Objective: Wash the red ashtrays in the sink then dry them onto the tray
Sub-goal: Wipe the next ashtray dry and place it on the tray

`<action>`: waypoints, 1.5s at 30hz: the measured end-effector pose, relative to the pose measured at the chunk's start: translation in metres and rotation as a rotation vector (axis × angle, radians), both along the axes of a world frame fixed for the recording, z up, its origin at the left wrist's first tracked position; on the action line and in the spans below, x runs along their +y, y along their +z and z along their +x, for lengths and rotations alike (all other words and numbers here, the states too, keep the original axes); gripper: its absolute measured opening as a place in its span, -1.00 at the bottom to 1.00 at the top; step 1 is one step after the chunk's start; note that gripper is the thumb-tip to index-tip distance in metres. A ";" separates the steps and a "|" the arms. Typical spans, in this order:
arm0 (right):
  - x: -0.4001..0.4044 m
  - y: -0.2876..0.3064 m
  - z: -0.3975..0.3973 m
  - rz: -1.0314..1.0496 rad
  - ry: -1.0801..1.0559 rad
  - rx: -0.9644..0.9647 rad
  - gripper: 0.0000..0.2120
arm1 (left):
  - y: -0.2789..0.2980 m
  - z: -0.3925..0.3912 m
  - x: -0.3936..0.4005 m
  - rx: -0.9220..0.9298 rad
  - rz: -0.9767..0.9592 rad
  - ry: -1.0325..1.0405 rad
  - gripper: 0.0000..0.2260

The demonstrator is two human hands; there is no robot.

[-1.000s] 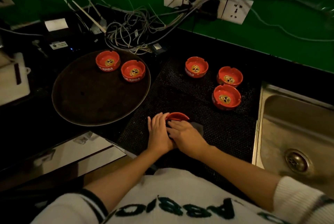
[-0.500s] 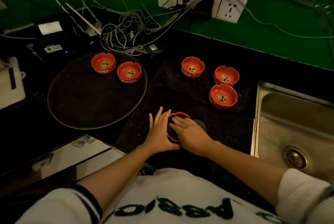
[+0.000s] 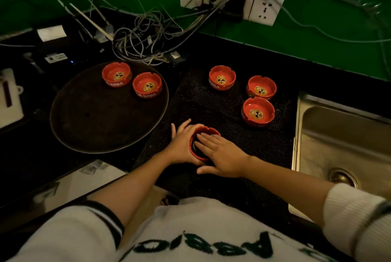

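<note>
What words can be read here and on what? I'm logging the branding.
"RIMBA": side of the back ashtray on the tray.
"JA RIMBA": side of the ashtray beside it.
"MAHARAJA", partly blurred: ashtray on the mat.
Green letters on the white sweater: upside down, unclear.
Small counter label: too small.

Ashtray (image 3: pixel 208 130) bowl hidden under right hand (image 3: pixel 224 155); sink (image 3: pixel 347 135) cropped.
</note>
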State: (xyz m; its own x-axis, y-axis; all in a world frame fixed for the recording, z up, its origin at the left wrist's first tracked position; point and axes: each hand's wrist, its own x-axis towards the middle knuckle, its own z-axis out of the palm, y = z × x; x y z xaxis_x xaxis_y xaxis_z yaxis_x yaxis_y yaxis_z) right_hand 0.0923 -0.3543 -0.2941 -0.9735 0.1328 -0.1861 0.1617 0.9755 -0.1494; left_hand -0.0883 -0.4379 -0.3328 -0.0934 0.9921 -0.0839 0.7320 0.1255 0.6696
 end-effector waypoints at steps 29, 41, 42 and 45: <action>0.067 0.040 0.004 0.091 0.322 -0.200 -0.55 | 0.018 -0.017 0.030 0.140 -0.064 -0.319 0.04; 0.044 -0.025 0.110 -0.006 -0.438 0.219 -0.44 | 0.049 0.030 0.056 0.497 -0.272 -0.357 0.07; 0.036 -0.033 0.113 -0.013 -0.488 0.242 -0.47 | 0.051 0.034 0.061 0.490 -0.296 -0.348 0.01; 0.023 -0.044 0.108 0.019 -0.640 0.321 -0.55 | 0.055 0.043 0.072 0.341 -0.239 -0.292 -0.06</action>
